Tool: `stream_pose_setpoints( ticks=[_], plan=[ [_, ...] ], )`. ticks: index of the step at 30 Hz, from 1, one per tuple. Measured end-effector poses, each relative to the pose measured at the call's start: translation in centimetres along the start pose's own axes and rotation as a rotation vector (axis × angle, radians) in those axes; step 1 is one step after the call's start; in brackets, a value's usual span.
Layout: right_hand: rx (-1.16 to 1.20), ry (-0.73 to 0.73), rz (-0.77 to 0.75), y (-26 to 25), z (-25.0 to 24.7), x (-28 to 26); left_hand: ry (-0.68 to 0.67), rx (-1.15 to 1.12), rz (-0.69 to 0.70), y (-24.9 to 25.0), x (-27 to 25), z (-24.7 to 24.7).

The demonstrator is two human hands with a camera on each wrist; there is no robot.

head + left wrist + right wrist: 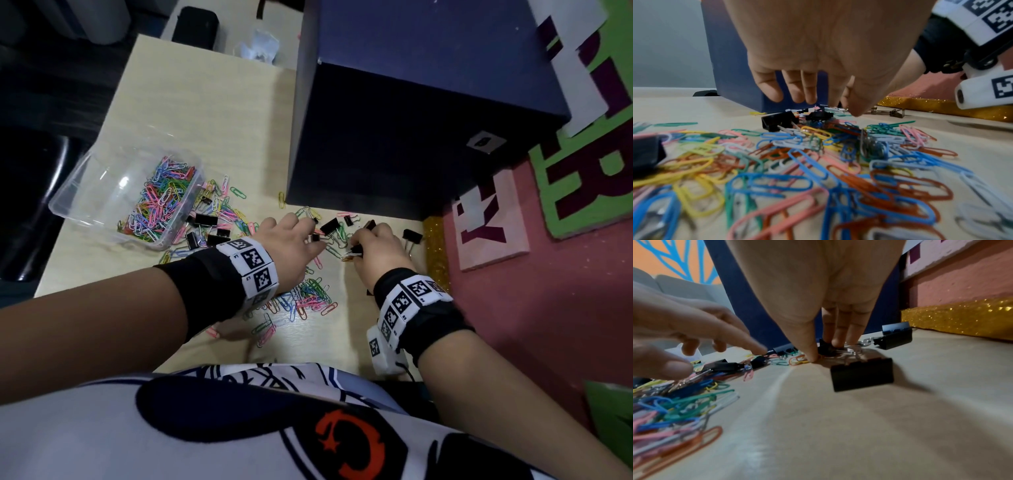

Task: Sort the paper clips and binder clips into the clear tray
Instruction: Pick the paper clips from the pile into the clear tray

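Left hand hovers over scattered paper clips, fingers extended, holding nothing. Right hand pinches a small binder clip against the table.

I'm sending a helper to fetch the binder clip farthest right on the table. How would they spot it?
Find the big dark blue box on the table. Just in front of its near right corner, by the gold glitter strip, lies a black binder clip. It sits alone, right of the right hand, apart from the paper clips.
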State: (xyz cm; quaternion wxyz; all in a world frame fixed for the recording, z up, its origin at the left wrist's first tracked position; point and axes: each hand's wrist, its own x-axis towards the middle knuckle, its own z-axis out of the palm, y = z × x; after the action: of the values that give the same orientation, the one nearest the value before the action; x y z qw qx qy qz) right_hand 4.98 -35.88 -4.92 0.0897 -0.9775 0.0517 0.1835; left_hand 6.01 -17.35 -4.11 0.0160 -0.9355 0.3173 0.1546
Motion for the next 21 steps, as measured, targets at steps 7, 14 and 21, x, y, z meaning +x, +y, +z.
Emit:
stream_pose_setpoints(
  ticks=[7, 14, 21],
  plan=[
    [-0.011, -0.029, -0.007, 0.4, -0.6, -0.2, -0.026, -0.041, -0.048, 0.2, 1.2, -0.9],
    [0.057, -0.012, 0.092, 0.0, -1.3, -0.4, 0.014, -0.024, 0.057, 0.6, 4.1, -0.4],
    [0.003, -0.043, 0.054, -0.2, -1.0, -1.2, -0.031, 0.038, 0.008, 0.7, 5.4, -0.3]
  ],
)
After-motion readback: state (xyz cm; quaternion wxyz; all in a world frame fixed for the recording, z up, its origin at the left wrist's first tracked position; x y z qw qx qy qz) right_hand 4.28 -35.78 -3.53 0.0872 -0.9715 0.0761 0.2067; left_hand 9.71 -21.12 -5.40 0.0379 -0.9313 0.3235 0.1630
